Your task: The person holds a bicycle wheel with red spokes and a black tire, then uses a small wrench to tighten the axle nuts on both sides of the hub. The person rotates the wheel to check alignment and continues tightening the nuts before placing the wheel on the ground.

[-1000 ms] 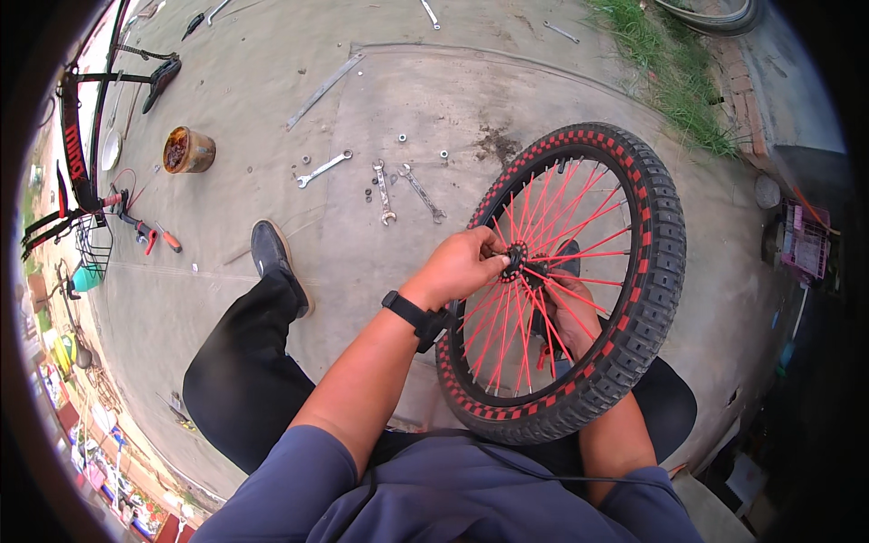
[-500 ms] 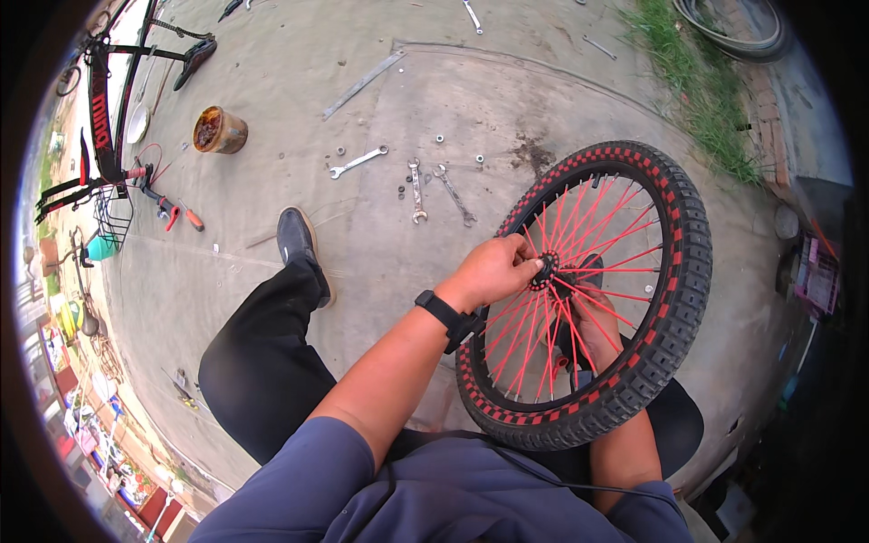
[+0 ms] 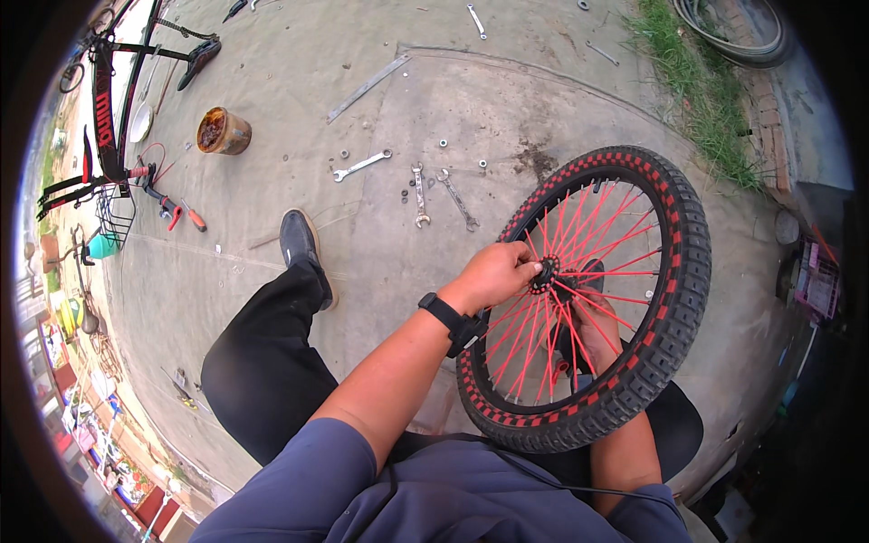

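Observation:
A bicycle wheel (image 3: 692, 281) with red spokes, a knobbly black tyre and a red-and-black chequered band leans tilted over my lap. My left hand (image 3: 493, 274) is closed at the near end of its black hub (image 3: 544, 276), thumb and fingertips pinched on the axle end. Whether a small part sits between those fingertips is hidden. Behind the spokes, my right hand (image 3: 596, 330) reaches up to the hub's far side, its fingers bent round the axle there. The spokes and hub partly cover it.
On the concrete lie several wrenches, one silver wrench (image 3: 363, 166) among them, loose nuts, a flat metal bar (image 3: 368, 89) and an orange-handled screwdriver (image 3: 194, 215). A tub of brown grease (image 3: 223, 131) stands left. Beyond it is a black bicycle frame (image 3: 104, 109); grass (image 3: 697, 100) grows far right.
The view has shifted slightly, so the ground objects sit a little lower and further right. Both hands stay at the hub, and the wheel keeps almost the same tilt.

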A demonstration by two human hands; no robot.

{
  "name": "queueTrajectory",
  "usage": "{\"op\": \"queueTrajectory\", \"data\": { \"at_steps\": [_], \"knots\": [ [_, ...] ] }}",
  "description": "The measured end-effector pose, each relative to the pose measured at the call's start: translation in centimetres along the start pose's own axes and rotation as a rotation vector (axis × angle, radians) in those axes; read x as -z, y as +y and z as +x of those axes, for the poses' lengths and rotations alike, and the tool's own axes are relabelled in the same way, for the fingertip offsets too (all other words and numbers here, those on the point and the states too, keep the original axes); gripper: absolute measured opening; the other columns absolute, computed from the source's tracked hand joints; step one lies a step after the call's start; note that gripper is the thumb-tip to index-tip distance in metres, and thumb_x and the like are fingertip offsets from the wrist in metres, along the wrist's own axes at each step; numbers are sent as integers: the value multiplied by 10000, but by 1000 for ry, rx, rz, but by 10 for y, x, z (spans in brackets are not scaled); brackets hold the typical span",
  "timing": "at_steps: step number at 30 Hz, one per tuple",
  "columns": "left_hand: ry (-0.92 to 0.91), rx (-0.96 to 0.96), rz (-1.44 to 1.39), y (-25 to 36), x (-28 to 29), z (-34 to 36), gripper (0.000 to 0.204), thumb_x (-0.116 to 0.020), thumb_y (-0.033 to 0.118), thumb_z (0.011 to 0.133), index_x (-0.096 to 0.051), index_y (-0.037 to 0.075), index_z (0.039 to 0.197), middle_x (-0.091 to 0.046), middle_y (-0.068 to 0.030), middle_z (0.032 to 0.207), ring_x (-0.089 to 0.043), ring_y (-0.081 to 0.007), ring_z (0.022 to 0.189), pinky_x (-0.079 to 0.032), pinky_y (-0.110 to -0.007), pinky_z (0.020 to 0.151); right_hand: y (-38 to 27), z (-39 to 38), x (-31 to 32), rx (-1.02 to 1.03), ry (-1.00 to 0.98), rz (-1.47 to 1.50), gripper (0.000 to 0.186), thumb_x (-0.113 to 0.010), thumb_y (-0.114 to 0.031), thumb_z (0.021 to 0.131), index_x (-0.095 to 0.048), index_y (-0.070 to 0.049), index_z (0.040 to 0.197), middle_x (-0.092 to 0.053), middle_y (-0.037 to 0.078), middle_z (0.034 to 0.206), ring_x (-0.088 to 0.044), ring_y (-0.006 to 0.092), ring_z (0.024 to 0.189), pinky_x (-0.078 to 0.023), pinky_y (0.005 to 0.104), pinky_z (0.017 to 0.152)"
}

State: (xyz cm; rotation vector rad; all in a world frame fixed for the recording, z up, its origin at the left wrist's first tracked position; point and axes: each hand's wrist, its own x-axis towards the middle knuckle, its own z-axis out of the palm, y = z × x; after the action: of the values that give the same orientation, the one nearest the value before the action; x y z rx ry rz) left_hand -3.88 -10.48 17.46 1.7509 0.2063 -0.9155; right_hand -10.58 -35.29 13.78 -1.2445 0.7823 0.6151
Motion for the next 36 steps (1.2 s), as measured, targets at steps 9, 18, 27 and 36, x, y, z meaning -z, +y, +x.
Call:
{"op": "queueTrajectory", "data": {
  "at_steps": [9,18,27,36],
  "knots": [
    [116,-294,-90,-25,-12,8,232,-715,142,894,-671,0,1072,-711,-84,863,-665,-167,771,-532,-321,682,-5,-4,-5,-10,5,15,171,-567,-72,1023,-621,-15,1175,-690,76,946,-690,159,791,-592,284,715],
    [105,-335,-84,-31,-9,12,214,-736,116,861,-676,-15,1019,-718,-135,879,-695,-232,763,-544,-361,699,-8,-4,-5,-22,-49,50,225,-571,-4,1007,-559,31,1229,-684,126,985,-696,177,808,-623,296,711],
    [3,-18,-80,-12,-4,5,228,-721,85,893,-683,-9,1097,-703,-56,915,-641,-112,757,-530,-287,665,-3,-2,-1,-15,-40,78,205,-583,1,998,-568,25,1200,-686,125,961,-704,185,816,-626,291,698],
    [18,-87,-266,-23,-8,5,216,-706,100,896,-672,-21,1072,-704,-66,880,-660,-119,788,-543,-285,701,-9,-5,-9,-25,6,71,195,-601,-2,989,-589,10,1183,-686,116,933,-703,180,803,-628,286,668]
  ]
}}
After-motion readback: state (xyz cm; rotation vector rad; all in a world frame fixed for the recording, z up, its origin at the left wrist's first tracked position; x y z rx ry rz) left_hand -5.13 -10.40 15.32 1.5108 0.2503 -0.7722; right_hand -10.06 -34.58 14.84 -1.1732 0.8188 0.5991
